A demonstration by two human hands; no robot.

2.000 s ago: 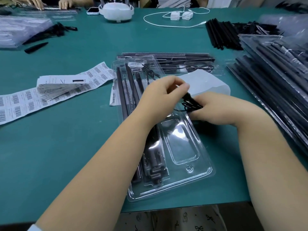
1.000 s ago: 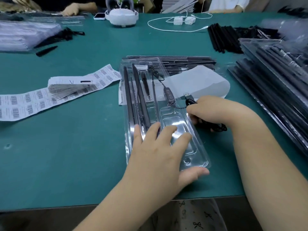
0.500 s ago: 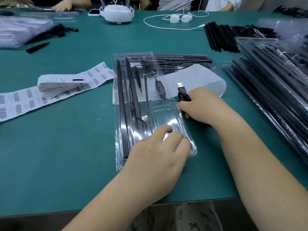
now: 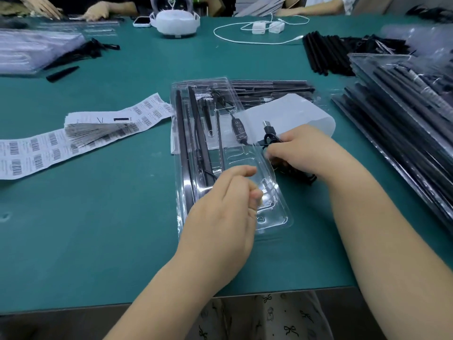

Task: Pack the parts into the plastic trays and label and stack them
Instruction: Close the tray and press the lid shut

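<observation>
Nearest the front edge of the green tabletop (image 4: 98, 241): left hand (image 4: 220, 217) over the near end of the clear plastic tray (image 4: 282, 217), fingers curled in with the thumb against them, nothing visibly held; whether it touches the tray cannot be told. Just beyond and to the right, right hand (image 4: 301, 153) at the tray's right rim, fingers curled tight round a coiled black cable (image 4: 269, 141), with more black loops showing under the wrist on the table. From that grip, a USB plug (image 4: 268, 125) sticking up and away, and a thin lead running left to an inline controller (image 4: 238, 127) lying in the tray's middle channel. Along the tray's left side, long black rods (image 4: 181, 143) seated lengthwise in their slots, reaching from near end to far end. Under the right hand and the tray's right rim, a white sheet (image 4: 294, 111) curving up from the table. Toward the left edge, sheets of barcode labels (image 4: 36, 153) fanned and overlapping, near the tray but apart from it. Along the right edge, a tall slanted stack of packed trays (image 4: 404, 123) with black parts inside. Behind the open tray, touching its far right corner, another flat packed tray (image 4: 272, 90). Farther right, a heap of loose black rods (image 4: 323, 52). Near the far left corner, a blurred pile of clear packs (image 4: 29, 50). At the far edge, a white headset (image 4: 175, 23), a phone (image 4: 141, 21), a white charging cable (image 4: 257, 40), and other people's hands (image 4: 95, 12).
</observation>
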